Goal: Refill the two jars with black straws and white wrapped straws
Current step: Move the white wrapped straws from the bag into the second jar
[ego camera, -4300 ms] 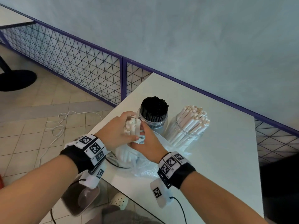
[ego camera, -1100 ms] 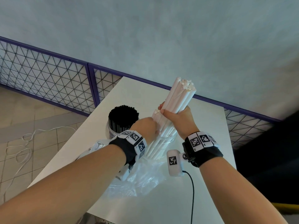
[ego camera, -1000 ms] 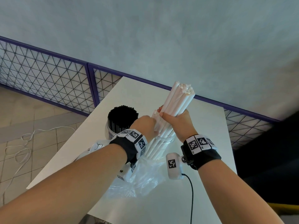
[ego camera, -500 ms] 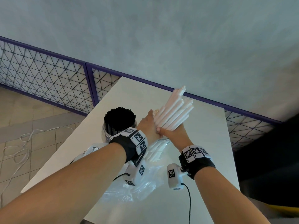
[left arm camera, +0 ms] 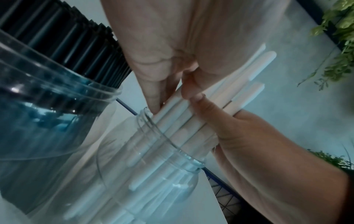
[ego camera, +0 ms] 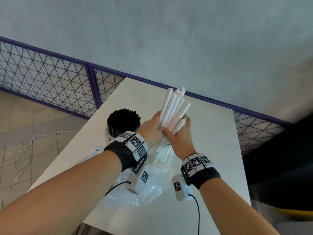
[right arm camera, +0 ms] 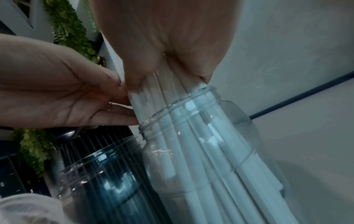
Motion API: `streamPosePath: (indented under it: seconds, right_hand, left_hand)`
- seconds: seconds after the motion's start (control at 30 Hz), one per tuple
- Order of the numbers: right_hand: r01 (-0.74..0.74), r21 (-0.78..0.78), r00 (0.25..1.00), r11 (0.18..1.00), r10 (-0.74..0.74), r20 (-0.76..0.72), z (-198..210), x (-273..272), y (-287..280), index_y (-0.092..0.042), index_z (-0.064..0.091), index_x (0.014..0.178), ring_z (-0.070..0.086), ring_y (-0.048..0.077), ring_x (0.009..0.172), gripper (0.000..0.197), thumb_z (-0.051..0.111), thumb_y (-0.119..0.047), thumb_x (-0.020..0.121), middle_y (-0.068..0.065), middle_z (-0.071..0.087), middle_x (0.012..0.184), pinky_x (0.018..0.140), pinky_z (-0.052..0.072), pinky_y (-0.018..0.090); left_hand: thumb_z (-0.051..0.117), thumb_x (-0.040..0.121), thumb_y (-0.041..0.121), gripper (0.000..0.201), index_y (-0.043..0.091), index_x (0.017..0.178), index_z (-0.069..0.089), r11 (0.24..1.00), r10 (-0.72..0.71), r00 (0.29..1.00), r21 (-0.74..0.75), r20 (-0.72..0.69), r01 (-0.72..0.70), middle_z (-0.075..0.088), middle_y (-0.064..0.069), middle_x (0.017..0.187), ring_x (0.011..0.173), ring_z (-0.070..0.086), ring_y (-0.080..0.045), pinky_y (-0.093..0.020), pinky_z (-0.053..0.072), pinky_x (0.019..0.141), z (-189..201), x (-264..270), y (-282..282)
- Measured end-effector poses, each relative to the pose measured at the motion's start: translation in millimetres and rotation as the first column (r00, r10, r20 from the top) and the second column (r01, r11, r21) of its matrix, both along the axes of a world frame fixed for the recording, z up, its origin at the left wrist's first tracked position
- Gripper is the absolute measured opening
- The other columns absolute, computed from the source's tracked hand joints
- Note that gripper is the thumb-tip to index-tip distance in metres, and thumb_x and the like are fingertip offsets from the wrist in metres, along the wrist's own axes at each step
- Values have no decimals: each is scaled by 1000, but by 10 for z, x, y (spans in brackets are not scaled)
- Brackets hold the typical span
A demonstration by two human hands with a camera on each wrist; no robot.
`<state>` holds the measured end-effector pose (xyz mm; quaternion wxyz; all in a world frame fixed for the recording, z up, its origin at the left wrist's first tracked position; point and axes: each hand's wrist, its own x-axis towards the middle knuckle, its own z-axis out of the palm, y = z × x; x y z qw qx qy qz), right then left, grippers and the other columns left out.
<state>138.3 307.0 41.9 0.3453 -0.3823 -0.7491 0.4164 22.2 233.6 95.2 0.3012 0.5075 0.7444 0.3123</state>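
Head view: your two hands meet over the mouth of the clear jar on the white surface.
Right hand: your fingers and thumb curl round the bundle of white wrapped straws, gripping it just above the jar's rim.
Left hand: it lies against the bundle's other side, fingers fairly straight and pressing the straws toward your right palm; the thumb touches your right thumb.
White wrapped straws: their lower ends are inside the jar beneath both hands, their tops rise past your fingertips, tilted away from you and to the right.
Black straws: packed upright in the second jar, just beside your left hand on its outer side.
Plastic bag: crumpled on the surface under your wrists, nearer you than both jars.
Wrist views: the straws fan out inside the jar below your palms.
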Motion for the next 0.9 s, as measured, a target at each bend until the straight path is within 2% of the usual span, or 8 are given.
streamPosePath:
  seconds: [0.07,0.17,0.3,0.47,0.57,0.67,0.83,0.9]
  right_hand:
    - [20,8,1000,1000,-20,-13,13,-16,-14,-17,23,147,40,13,128,90,78,-27,76,-8,25,140,108,40,38]
    - [43,95,996,995,-50,78,-47,-13,-12,-17,20,148,29,17,134,98,81,-27,73,2,22,148,111,33,40]
    - [2,140,976,990,-32,214,-94,20,-14,-18,22,148,25,28,137,85,74,-27,82,10,17,151,112,29,39]
    - [11,201,989,980,-41,143,-19,12,-60,-17,27,147,31,25,133,69,65,-21,89,7,23,147,110,29,31]
    - [38,252,992,967,-67,108,53,0,-98,-16,27,147,29,25,133,66,62,-21,91,9,23,149,107,25,28]
    - [12,263,957,965,-87,277,35,39,-97,-22,24,149,21,29,137,69,59,-35,91,9,16,154,111,24,38]
    - [-45,231,950,972,-30,309,-48,153,-65,-25,19,150,20,29,140,77,63,-37,89,8,11,155,113,27,43]
    - [9,172,974,985,-48,223,-38,165,-16,-22,12,151,19,25,141,98,76,-36,78,9,13,155,113,25,37]
  left_hand:
    - [40,93,13,58,31,145,21,999,23,998,28,55,-25,60,-6,120,101,60,-23,-32,49,83,48,1,-19]
    - [44,88,13,55,29,139,31,997,61,989,45,139,-67,64,-6,109,92,62,-22,-31,49,77,115,7,-38]
    - [48,92,19,37,24,129,50,997,51,995,62,80,-56,61,-3,121,106,58,-19,-26,43,83,75,9,-59]
    - [46,97,21,22,22,114,59,976,115,988,174,99,-131,64,7,100,76,57,-10,-17,45,65,61,11,-22]
    - [46,96,22,21,26,110,60,976,110,993,184,39,-115,66,5,110,83,61,-12,-23,46,75,91,-33,12]
    - [50,93,19,24,26,113,61,981,73,996,187,-58,-61,60,3,122,103,57,-10,-20,40,85,30,-56,-15]
    - [56,89,15,16,24,93,67,956,151,988,260,-41,-135,55,1,117,92,63,-14,-25,47,86,-82,-67,-78]
    - [57,87,14,21,22,106,62,951,195,979,254,-57,-175,53,-5,120,90,64,-20,-31,49,86,-103,-74,-54]
